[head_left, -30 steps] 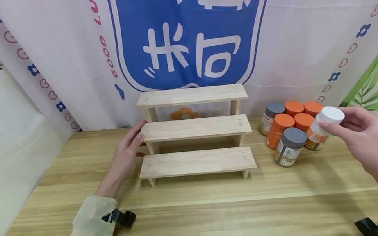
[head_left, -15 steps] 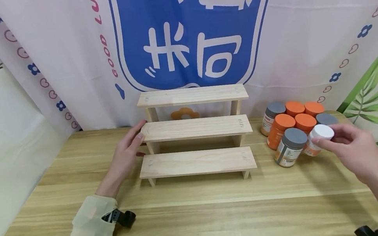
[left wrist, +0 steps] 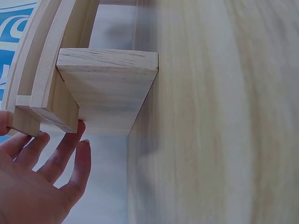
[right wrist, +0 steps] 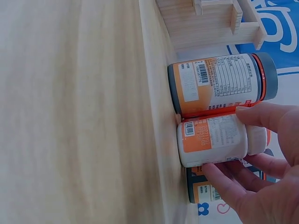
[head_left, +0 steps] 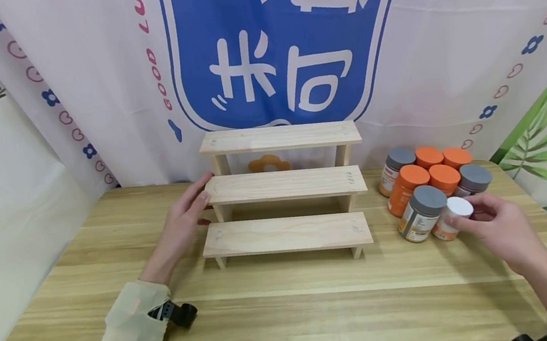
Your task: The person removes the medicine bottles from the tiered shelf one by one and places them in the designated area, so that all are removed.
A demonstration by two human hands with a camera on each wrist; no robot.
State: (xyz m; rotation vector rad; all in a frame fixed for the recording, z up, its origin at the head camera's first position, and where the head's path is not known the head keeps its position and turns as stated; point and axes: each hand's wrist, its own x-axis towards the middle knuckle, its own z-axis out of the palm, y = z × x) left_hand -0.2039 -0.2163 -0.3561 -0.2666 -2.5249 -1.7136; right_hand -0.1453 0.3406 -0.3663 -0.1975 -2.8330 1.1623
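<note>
A three-step pale wooden shelf stand (head_left: pixel 283 185) sits at the middle back of the table. My left hand (head_left: pixel 182 216) touches its left end at the middle step, fingers loosely bent; in the left wrist view the fingertips (left wrist: pixel 81 127) meet the board ends. My right hand (head_left: pixel 503 230) pinches a small white pill bottle (right wrist: pixel 210 140) with an orange label between thumb and fingers. The bottle's base is down at the tabletop, beside a grey-lidded supplement bottle (head_left: pixel 423 213). Another grey-lidded bottle (head_left: pixel 474 177) stands behind it.
Several orange-lidded bottles (head_left: pixel 411 185) and a further grey-lidded bottle (head_left: pixel 396 167) stand close together right of the stand. A printed curtain (head_left: pixel 444 58) hangs behind the wooden table (head_left: pixel 291 316). Wrist cameras sit on both sleeves.
My right hand has carried the white pill bottle down and leftward, from above the group to the table at its front right. My left hand has stayed at the stand.
</note>
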